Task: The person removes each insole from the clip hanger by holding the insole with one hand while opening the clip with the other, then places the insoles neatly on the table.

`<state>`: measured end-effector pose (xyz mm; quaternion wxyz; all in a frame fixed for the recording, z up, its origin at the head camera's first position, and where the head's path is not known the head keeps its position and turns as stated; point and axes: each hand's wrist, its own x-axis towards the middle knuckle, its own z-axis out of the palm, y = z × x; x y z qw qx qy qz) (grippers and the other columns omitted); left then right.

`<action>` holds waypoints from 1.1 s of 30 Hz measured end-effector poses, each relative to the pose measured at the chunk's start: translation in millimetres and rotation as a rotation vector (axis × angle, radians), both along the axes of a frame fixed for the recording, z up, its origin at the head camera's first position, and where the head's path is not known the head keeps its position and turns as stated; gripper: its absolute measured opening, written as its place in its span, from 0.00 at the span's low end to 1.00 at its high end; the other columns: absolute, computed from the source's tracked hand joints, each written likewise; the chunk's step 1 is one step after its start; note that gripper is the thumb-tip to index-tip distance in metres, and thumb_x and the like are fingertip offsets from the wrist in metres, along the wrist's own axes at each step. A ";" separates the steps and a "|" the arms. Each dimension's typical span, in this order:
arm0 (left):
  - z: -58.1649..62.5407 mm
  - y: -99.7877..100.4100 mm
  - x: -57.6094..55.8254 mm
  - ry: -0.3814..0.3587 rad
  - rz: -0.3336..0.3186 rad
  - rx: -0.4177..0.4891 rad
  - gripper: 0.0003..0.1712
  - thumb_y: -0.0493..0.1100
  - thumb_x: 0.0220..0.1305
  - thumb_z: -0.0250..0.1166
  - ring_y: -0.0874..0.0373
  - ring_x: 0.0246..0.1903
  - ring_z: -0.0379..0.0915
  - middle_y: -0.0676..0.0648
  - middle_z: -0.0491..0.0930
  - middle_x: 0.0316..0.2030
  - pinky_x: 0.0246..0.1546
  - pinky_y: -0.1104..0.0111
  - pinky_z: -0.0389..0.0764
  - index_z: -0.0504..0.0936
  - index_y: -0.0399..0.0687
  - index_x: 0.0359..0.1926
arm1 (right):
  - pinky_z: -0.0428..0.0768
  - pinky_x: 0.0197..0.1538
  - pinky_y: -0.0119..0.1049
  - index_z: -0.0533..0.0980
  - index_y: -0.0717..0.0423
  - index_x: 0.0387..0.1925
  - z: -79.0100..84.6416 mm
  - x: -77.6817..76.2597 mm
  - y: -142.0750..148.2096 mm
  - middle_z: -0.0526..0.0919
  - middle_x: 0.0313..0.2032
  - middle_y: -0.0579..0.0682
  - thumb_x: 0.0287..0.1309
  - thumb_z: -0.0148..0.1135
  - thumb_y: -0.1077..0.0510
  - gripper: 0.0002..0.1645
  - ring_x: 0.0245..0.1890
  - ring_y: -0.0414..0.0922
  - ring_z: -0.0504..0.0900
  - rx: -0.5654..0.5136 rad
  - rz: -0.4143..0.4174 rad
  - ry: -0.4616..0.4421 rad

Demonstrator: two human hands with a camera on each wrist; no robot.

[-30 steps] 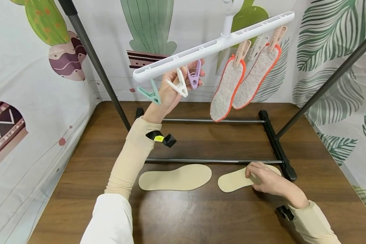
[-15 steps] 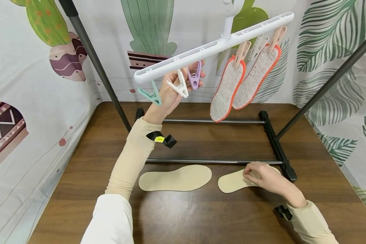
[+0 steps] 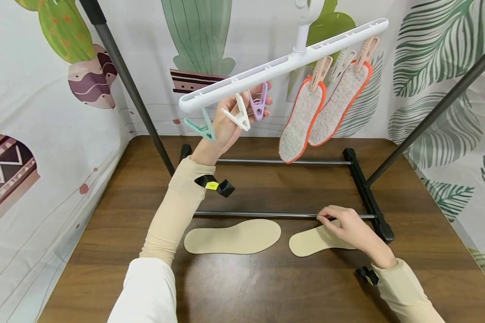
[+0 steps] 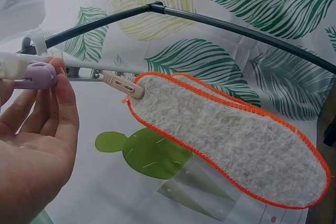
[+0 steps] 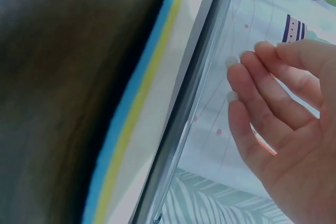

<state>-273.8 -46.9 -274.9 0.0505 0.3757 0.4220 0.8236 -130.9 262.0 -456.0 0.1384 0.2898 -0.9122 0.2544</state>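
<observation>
My left hand is raised behind a white clip hanger and pinches a purple clothespin; the left wrist view shows fingertips against that clothespin. A white clothespin and a green clothespin hang beside it. Two grey insoles with orange edging hang from pink clothespins at the hanger's right. Fingers bent and holding nothing, my right hand hovers over the right beige insole, hiding part of it. Blue and yellow layers show along an insole edge in the right wrist view.
Another beige insole lies flat on the wooden table. Behind the insoles runs the rack's lower metal bar, joined to a black foot. Slanting black poles rise at both sides. Patterned cloth covers the background.
My right hand has lifted off the right beige insole and moved slightly left and toward the metal bar. The left hand stays on the purple clothespin.
</observation>
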 end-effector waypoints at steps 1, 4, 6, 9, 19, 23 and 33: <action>-0.2 0.1 -0.1 -0.001 0.000 -0.001 0.26 0.32 0.71 0.36 0.56 0.41 0.80 0.51 0.82 0.47 0.42 0.67 0.83 0.57 0.21 0.66 | 0.82 0.34 0.33 0.81 0.50 0.30 0.2 -1.3 -1.1 0.84 0.29 0.44 0.54 0.67 0.66 0.07 0.31 0.35 0.82 -0.004 -0.001 0.011; -0.5 0.3 -0.1 -0.006 0.003 -0.015 0.26 0.32 0.72 0.36 0.56 0.41 0.79 0.52 0.82 0.47 0.43 0.67 0.82 0.57 0.20 0.66 | 0.81 0.33 0.33 0.81 0.50 0.30 1.6 -5.0 -4.1 0.84 0.29 0.45 0.58 0.65 0.64 0.06 0.31 0.36 0.82 -0.026 -0.013 0.036; -0.4 0.8 0.2 -0.010 0.003 -0.026 0.26 0.32 0.72 0.36 0.57 0.41 0.79 0.52 0.81 0.46 0.43 0.68 0.82 0.57 0.20 0.66 | 0.81 0.33 0.35 0.81 0.51 0.31 2.8 -6.9 -6.0 0.85 0.30 0.45 0.58 0.65 0.65 0.06 0.32 0.37 0.82 -0.035 -0.037 0.056; -0.2 1.4 0.8 -0.013 0.001 -0.037 0.26 0.33 0.73 0.36 0.57 0.41 0.78 0.52 0.81 0.46 0.43 0.68 0.81 0.57 0.20 0.66 | 0.82 0.35 0.36 0.82 0.53 0.33 4.5 -10.0 -8.1 0.85 0.33 0.46 0.57 0.65 0.67 0.06 0.33 0.41 0.83 -0.056 -0.082 0.086; 0.7 0.9 1.3 -0.017 0.000 -0.044 0.26 0.33 0.73 0.36 0.57 0.41 0.78 0.53 0.81 0.45 0.43 0.69 0.81 0.57 0.21 0.67 | 0.74 0.38 0.23 0.80 0.57 0.39 10.8 -20.2 -14.0 0.84 0.34 0.50 0.56 0.62 0.71 0.11 0.35 0.37 0.77 -0.135 -0.170 0.186; 1.1 1.0 2.1 -0.024 0.003 -0.051 0.26 0.33 0.73 0.36 0.57 0.42 0.78 0.53 0.81 0.46 0.44 0.69 0.81 0.57 0.22 0.67 | 0.74 0.37 0.28 0.80 0.59 0.39 15.7 -24.9 -14.9 0.83 0.34 0.50 0.56 0.62 0.71 0.10 0.34 0.38 0.76 -0.137 -0.171 0.222; -0.4 0.0 2.7 -0.023 0.007 -0.057 0.26 0.33 0.73 0.36 0.58 0.42 0.79 0.53 0.81 0.45 0.44 0.69 0.81 0.57 0.23 0.67 | 0.72 0.36 0.23 0.81 0.60 0.40 35.0 -35.7 -20.6 0.85 0.34 0.53 0.56 0.61 0.72 0.11 0.33 0.43 0.79 -0.167 -0.188 0.280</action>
